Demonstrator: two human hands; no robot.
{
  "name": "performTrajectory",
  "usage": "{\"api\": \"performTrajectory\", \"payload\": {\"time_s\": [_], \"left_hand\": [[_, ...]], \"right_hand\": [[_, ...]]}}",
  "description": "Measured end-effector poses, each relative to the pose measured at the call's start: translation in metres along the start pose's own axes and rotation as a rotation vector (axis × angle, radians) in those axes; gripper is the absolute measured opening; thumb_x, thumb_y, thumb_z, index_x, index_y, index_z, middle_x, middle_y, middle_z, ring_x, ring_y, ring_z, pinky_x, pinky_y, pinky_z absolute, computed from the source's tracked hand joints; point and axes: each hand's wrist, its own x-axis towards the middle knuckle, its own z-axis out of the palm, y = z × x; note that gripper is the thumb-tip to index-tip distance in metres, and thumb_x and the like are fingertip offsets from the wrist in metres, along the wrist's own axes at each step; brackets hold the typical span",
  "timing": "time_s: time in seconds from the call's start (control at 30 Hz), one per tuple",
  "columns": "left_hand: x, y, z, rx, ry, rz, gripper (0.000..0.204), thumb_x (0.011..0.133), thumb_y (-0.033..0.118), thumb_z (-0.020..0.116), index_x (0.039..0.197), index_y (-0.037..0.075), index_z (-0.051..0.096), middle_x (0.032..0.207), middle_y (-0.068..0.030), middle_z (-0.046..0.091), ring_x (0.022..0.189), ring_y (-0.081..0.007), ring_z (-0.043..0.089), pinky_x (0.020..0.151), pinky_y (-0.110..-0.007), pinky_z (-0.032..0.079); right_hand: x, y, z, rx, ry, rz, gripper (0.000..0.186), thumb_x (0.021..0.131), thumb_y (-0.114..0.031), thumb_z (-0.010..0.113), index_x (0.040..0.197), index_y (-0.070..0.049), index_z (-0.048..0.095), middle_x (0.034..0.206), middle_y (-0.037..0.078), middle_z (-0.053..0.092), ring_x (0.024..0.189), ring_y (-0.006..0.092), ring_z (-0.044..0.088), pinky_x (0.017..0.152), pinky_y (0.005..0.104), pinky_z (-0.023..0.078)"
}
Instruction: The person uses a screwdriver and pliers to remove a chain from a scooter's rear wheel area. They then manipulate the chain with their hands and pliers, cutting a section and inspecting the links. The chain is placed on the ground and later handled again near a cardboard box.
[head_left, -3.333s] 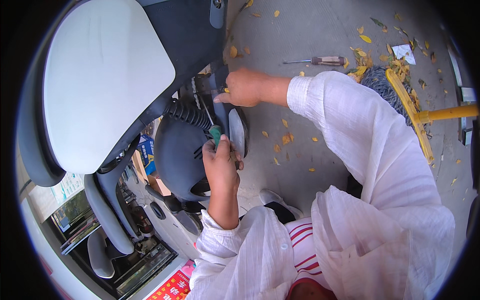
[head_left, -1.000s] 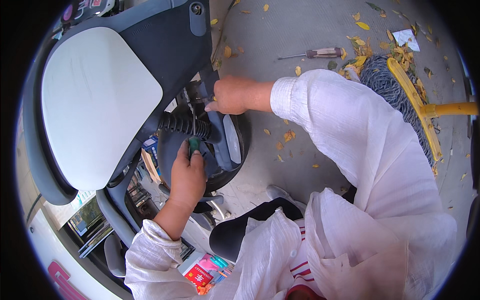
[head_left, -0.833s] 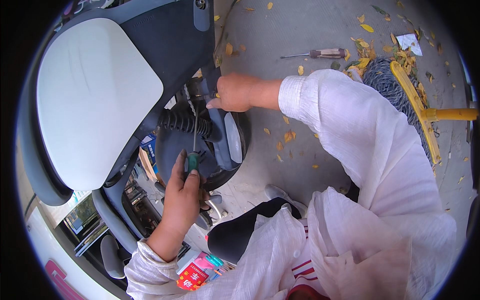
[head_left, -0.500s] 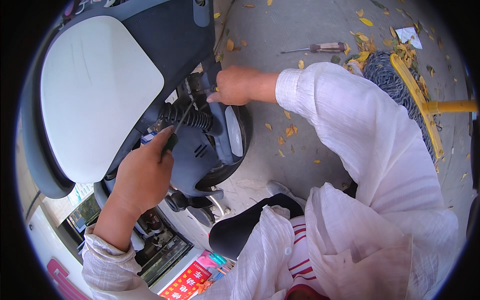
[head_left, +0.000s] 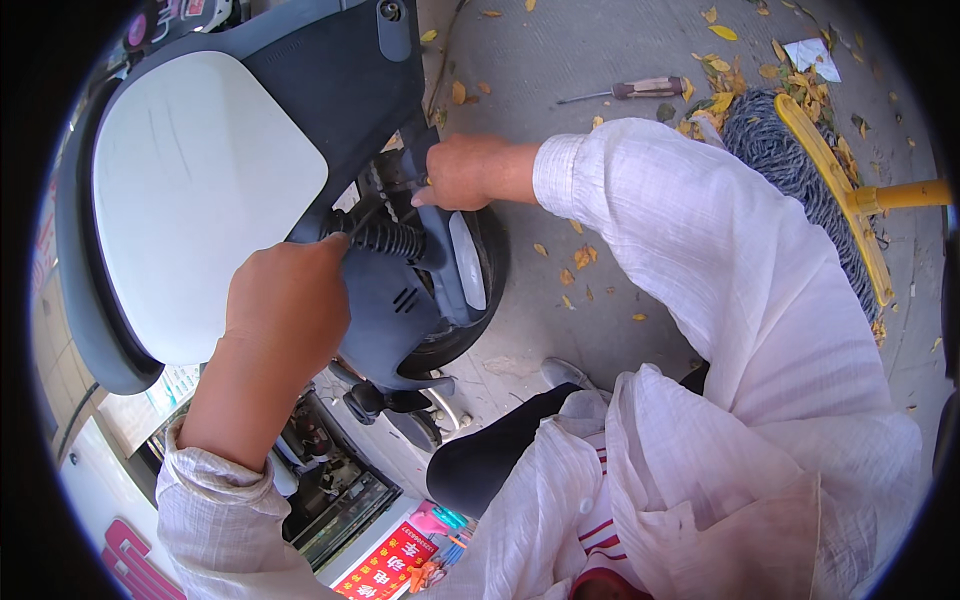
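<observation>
A grey electric scooter with a white panel (head_left: 205, 210) stands tilted across the left of the view. My left hand (head_left: 285, 305) is closed round a screwdriver (head_left: 362, 220), its thin shaft pointing up and right past the black coil spring (head_left: 385, 238); the fist hides the handle. My right hand (head_left: 465, 172) is closed beside the gap above the spring, near a chain-like metal strip (head_left: 380, 182). A small part shows at its fingertips, too hidden to name. Below the spring is a grey slotted cover (head_left: 385, 290) and the black wheel (head_left: 492, 285).
Another screwdriver (head_left: 645, 89) lies on the ground ahead. At the right rests a grey mop head (head_left: 765, 150) with a yellow frame and handle (head_left: 900, 196), among fallen leaves. A glass-fronted case (head_left: 335, 485) and a red sign (head_left: 390, 565) stand at the lower left.
My left hand has risen and turned, so the screwdriver's dark green handle no longer shows. The right hand stays at nearly the same spot on the scooter. The view has shifted slightly.
</observation>
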Motion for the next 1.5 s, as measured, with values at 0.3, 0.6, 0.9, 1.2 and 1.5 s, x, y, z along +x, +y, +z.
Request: {"api": "performTrajectory", "payload": {"time_s": [0.3, 0.6, 0.9, 1.2, 1.5], "left_hand": [[0.001, 0.007, -0.011, 0.031, -0.174, -0.087, 0.032, 0.082, 0.003, 0.051, 0.112, 0.007, 0.064, 0.091, -0.0158, 0.069, 0.086, -0.031, 0.067, 0.075, -0.039, 0.054], [-0.007, 0.025, 0.067, -0.095, -0.008, -0.173, 0.045, 0.088, 0.01, 0.049, 0.133, 0.013, 0.05, 0.082, -0.0199, 0.065, 0.071, -0.0367, 0.066, 0.064, -0.045, 0.053], [-0.068, 0.0, 0.082, -0.848, 0.257, -0.288, 0.034, 0.093, 0.017, 0.055, 0.124, 0.004, 0.055, 0.07, -0.0117, 0.061, 0.058, -0.0243, 0.063, 0.055, -0.035, 0.048], [0.018, 0.11, 0.144, -2.617, 0.419, -0.164, 0.033, 0.096, 0.021, 0.056, 0.123, 0.002, 0.051, 0.109, -0.0054, 0.059, 0.1, -0.016, 0.058, 0.084, -0.03, 0.047], [0.074, 0.138, 0.133, -2.914, 0.749, 0.107, 0.039, 0.098, 0.017, 0.051, 0.132, -0.001, 0.045, 0.117, -0.0065, 0.058, 0.106, -0.0137, 0.055, 0.091, -0.029, 0.044]], "right_hand": [[0.005, -0.008, 0.006, -0.012, -0.03, -0.03, 0.051, 0.091, -0.047, 0.054, 0.097, 0.002, 0.069, 0.099, 0.021, 0.067, 0.095, 0.0381, 0.064, 0.084, 0.0441, 0.05], [0.001, -0.006, 0.006, 0.043, 0.012, -0.005, 0.052, 0.089, -0.048, 0.056, 0.094, 0.002, 0.069, 0.094, 0.022, 0.068, 0.092, 0.0389, 0.064, 0.082, 0.0438, 0.051], [0.006, 0.006, 0.01, -0.027, 0.042, -0.069, 0.06, 0.091, -0.05, 0.053, 0.077, 0.007, 0.067, 0.078, 0.024, 0.066, 0.077, 0.0407, 0.064, 0.072, 0.0456, 0.052], [0.003, -0.011, 0.021, 0.056, 0.148, -0.008, 0.062, 0.095, -0.05, 0.042, 0.093, 0.009, 0.059, 0.091, 0.027, 0.064, 0.086, 0.0421, 0.062, 0.078, 0.0451, 0.048], [-0.005, 0.005, 0.029, 0.53, 0.234, -0.065, 0.077, 0.097, -0.061, 0.025, 0.099, 0.007, 0.06, 0.1, 0.025, 0.063, 0.098, 0.0369, 0.058, 0.089, 0.0403, 0.043]]}}
